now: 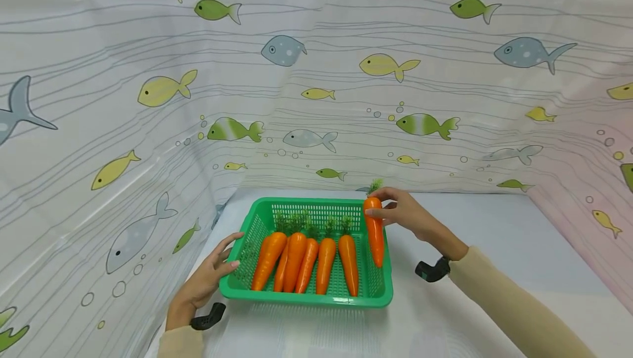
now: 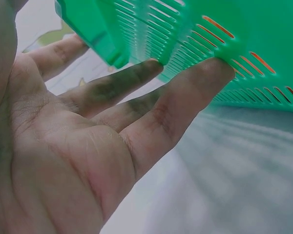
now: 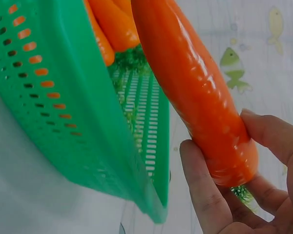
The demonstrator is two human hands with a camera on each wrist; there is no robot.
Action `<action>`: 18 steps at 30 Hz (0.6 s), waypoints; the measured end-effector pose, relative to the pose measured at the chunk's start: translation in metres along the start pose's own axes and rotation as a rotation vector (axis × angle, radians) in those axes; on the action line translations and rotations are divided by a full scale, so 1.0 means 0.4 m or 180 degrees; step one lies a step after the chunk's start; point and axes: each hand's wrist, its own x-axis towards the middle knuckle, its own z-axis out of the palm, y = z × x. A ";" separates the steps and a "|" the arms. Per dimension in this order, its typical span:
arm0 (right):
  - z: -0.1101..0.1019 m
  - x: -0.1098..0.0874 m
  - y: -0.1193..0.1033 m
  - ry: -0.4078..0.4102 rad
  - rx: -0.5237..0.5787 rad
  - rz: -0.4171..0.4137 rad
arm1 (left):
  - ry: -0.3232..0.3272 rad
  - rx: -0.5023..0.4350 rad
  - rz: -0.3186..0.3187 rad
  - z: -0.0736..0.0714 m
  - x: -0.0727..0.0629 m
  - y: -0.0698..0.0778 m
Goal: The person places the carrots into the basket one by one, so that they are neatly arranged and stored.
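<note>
A glossy orange carrot [image 1: 376, 242] with a green tuft is pinched near its thick end by my right hand [image 1: 403, 215]. Its tip points down inside the right end of a green plastic basket [image 1: 306, 301]. In the right wrist view, thumb and fingers press on either side of the carrot [image 3: 200, 92], above the basket rim [image 3: 83, 87]. Several more carrots [image 1: 325, 267] lie side by side in the basket, tufts toward the back. My left hand [image 1: 205, 278] is at the basket's left end; its extended fingertips touch the slotted wall [image 2: 185, 44] from outside.
The basket stands on a white table [image 1: 445, 314]. A fish-print sheet [image 1: 346, 111] hangs behind and along both sides. A black wrist device [image 1: 209, 317] sits on the left wrist, another black device [image 1: 432, 270] on the right.
</note>
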 end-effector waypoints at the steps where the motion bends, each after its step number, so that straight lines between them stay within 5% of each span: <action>1: 0.008 0.004 -0.003 -0.0008 0.0012 -0.0010 | 0.0003 0.0008 -0.0005 0.000 0.000 0.000; 18: 0.139 0.065 -0.019 -0.0117 0.0244 0.0179 | 0.0061 0.0021 0.0004 0.000 0.001 0.000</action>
